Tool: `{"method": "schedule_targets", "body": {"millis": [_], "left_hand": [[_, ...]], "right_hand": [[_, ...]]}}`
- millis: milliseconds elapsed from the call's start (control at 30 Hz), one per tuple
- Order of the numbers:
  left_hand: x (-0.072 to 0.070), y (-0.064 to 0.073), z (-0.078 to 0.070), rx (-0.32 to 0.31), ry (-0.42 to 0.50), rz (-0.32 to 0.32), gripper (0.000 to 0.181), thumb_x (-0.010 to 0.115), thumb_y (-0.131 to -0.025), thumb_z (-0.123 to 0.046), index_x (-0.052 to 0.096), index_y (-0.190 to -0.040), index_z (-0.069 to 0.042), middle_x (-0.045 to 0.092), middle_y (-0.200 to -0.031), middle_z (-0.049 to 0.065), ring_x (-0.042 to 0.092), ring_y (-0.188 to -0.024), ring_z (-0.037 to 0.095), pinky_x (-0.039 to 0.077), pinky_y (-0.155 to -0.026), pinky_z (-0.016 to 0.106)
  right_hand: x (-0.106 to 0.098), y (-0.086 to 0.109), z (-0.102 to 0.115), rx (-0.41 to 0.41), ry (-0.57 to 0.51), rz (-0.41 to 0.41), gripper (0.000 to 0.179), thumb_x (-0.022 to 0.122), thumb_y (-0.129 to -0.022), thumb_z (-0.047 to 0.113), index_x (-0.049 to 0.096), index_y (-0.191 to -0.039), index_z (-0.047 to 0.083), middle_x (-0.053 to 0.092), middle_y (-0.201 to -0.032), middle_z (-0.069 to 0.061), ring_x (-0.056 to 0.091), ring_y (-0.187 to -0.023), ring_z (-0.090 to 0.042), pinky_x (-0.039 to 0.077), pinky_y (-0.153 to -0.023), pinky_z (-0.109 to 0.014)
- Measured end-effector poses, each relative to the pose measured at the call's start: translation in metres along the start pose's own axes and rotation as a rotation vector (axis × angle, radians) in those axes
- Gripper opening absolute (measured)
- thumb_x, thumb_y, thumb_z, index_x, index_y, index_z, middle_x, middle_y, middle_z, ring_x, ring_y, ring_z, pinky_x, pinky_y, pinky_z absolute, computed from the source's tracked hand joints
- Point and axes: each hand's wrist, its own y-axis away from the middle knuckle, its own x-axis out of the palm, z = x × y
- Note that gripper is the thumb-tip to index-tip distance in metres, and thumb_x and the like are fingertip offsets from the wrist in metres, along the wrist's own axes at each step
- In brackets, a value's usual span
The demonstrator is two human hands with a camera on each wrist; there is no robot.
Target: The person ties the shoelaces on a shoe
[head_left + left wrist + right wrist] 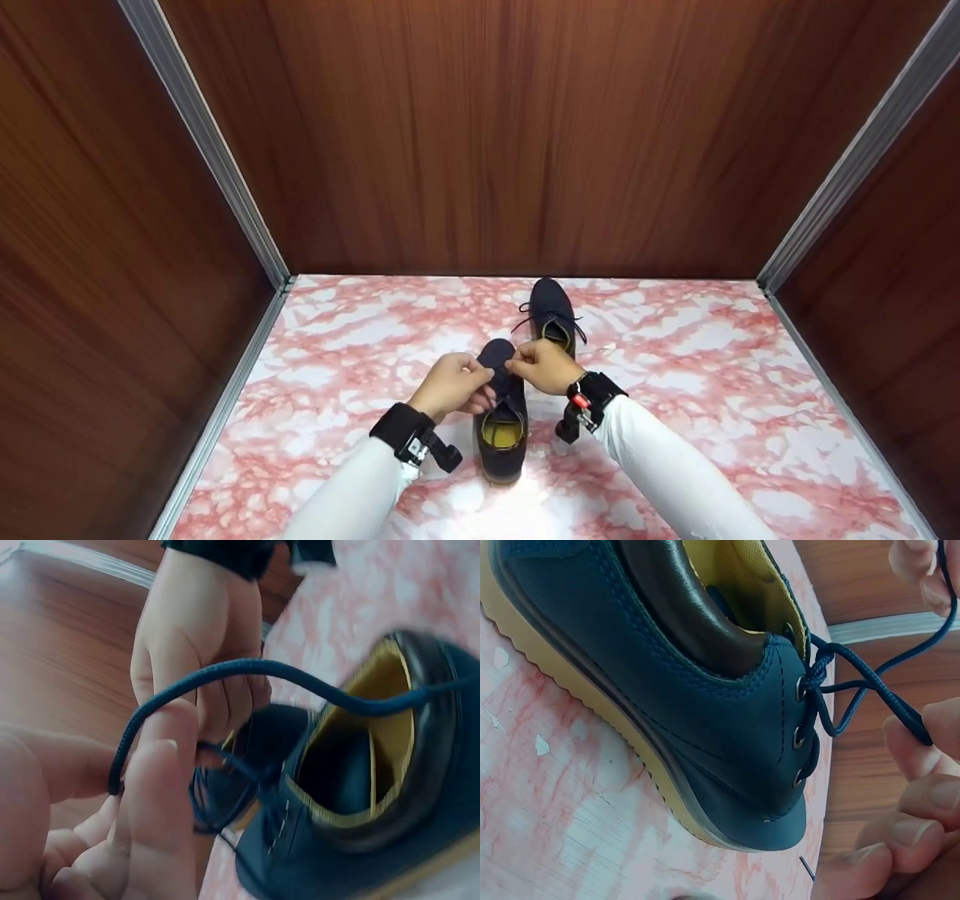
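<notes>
A dark navy lace-up shoe (501,459) with a yellow lining stands between my two hands, its toe pointing away from me. My left hand (454,384) is over the shoe's left side, thumb and fingertips pinching a blue shoelace (247,669) that arcs across the opening in the left wrist view. On the other side, my right hand (551,367) pinches a doubled part of the lace, seen as a loop (889,697) in the right wrist view. A knot (821,664) sits at the top eyelets, and both held strands run from it.
A second navy shoe (550,296) stands farther back to the right, its laces tied in a bow, partly behind my right hand. The red-and-white marbled surface (675,360) is bounded by brown wood-grain panels (480,135) at the back and both sides, with metal corner strips.
</notes>
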Motion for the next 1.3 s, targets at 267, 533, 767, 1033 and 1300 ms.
{"method": "schedule_targets", "body": {"millis": [267,533,767,1033,1300], "left_hand": [[0.006,-0.005,0.014,-0.071,0.085,0.046,0.024,0.059,-0.105,-0.018,0.068,-0.098,0.002,0.076,-0.087,0.007,0.075,-0.074,0.012,0.063,-0.064,0.025],[-0.013,-0.004,0.013,-0.001,-0.378,-0.090,0.034,0.072,-0.097,-0.035,0.075,-0.098,-0.001,0.077,-0.089,0.017,0.068,-0.069,0.016,0.058,-0.058,0.027],[-0.020,-0.012,0.019,0.007,-0.391,-0.108,0.019,0.073,-0.096,-0.022,0.066,-0.103,-0.006,0.078,-0.092,0.020,0.071,-0.067,0.021,0.053,-0.052,0.022],[-0.017,-0.028,0.027,0.289,-0.557,-0.177,0.022,0.072,-0.098,-0.017,0.076,-0.118,-0.009,0.076,-0.100,0.007,0.069,-0.080,0.018,0.057,-0.069,0.028],[-0.011,-0.039,0.034,0.409,-0.676,-0.169,0.018,0.074,-0.097,-0.018,0.080,-0.114,-0.013,0.077,-0.111,0.006,0.062,-0.092,0.014,0.053,-0.083,0.029]], "right_hand": [[-0.003,0.000,0.000,0.006,-0.007,0.019,0.030,0.068,-0.097,0.018,0.066,-0.070,0.005,0.045,-0.059,0.013,0.041,-0.057,-0.006,0.033,-0.055,-0.020],[-0.003,0.000,-0.001,-0.013,-0.016,0.016,0.028,0.068,-0.097,0.016,0.069,-0.073,0.003,0.051,-0.063,0.012,0.042,-0.059,-0.003,0.033,-0.056,-0.019],[-0.002,-0.001,-0.001,-0.001,-0.027,0.021,0.027,0.068,-0.097,0.017,0.071,-0.076,0.001,0.054,-0.065,0.012,0.042,-0.060,-0.003,0.033,-0.057,-0.019],[-0.001,-0.001,-0.003,-0.010,-0.035,0.027,0.027,0.068,-0.098,0.019,0.073,-0.077,0.002,0.058,-0.066,0.011,0.044,-0.061,-0.004,0.034,-0.057,-0.019],[0.001,-0.001,-0.002,-0.010,-0.074,0.024,0.024,0.068,-0.099,0.017,0.076,-0.082,0.002,0.070,-0.074,-0.003,0.045,-0.062,-0.003,0.035,-0.058,-0.018]]}}
